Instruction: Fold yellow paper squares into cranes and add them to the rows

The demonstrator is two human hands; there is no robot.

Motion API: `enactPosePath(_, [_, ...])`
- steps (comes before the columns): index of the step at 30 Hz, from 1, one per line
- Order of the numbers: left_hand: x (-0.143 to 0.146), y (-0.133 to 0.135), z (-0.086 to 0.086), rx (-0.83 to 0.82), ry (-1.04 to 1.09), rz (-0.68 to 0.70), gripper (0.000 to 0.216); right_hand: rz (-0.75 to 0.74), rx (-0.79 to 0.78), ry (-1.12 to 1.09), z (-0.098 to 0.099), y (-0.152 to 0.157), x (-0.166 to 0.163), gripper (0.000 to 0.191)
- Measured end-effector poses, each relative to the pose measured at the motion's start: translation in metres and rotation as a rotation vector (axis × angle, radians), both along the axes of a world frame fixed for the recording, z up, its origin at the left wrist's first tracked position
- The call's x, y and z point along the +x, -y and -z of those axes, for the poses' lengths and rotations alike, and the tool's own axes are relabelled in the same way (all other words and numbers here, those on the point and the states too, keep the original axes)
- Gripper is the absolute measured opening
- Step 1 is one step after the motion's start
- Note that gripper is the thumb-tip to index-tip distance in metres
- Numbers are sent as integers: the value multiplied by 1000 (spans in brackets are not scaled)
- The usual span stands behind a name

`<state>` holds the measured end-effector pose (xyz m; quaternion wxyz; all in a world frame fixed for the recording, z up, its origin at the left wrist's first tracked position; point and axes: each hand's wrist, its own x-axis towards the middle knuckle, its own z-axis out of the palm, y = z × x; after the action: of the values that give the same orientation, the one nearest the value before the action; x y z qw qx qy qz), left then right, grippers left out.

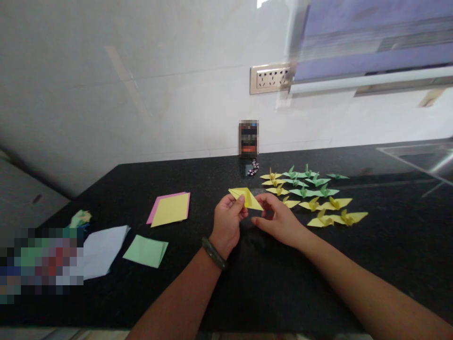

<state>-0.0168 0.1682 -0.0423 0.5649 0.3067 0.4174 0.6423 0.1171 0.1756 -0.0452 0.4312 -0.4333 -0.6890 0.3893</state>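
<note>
My left hand pinches a yellow paper crane between thumb and fingers, holding it above the dark counter. Its pointed ends stick out to the upper left and the lower right. Close by on the right is my right hand, its thumb and curved fingers apart. Those fingertips are right beside the crane's right point; whether they touch it I cannot tell. Beyond my right hand stand rows of finished cranes, several yellow and several green.
Left on the black counter lie yellow paper over pink paper, a folded green sheet, white sheets and a crumpled green piece. A phone-like object leans on the wall below a socket panel.
</note>
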Motion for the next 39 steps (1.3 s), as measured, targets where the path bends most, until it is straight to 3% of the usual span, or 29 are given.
enactPosePath(2, [2, 2, -2, -23, 23, 47, 24, 24, 29, 14, 1, 0, 0, 27])
enactPosePath(7, [2, 6, -6, -110, -16, 110, 26, 29, -230, -233, -2, -5, 3, 23])
enactPosePath(10, [2, 6, -6, -110, -64, 151, 29, 17, -295, -335, -2, -9, 6, 24])
enactPosePath(15, [2, 10, -6, -134, -184, 336, 25, 49, -287, -418, -1, -15, 9, 31])
enactPosePath(20, [4, 14, -4, -204, -129, 535, 22, 57, -260, -384, 1, -17, 11, 32])
enactPosePath(22, [5, 14, -3, -231, -93, 513, 18, 127, -172, -287, 1, -17, 13, 31])
enactPosePath(25, [7, 12, -2, -275, -107, 399, 13, 241, 87, -90, -2, -15, 16, 29])
enactPosePath(28, [8, 9, -2, -256, -264, 291, 14, 187, 234, 80, -5, -12, 17, 23])
enactPosePath(33, [11, 10, -3, -166, -472, 229, 33, 170, 197, 235, -3, -11, 11, 10])
enactPosePath(39, [11, 12, 1, -101, -587, 222, 52, 239, 127, 240, -3, -11, 9, 15])
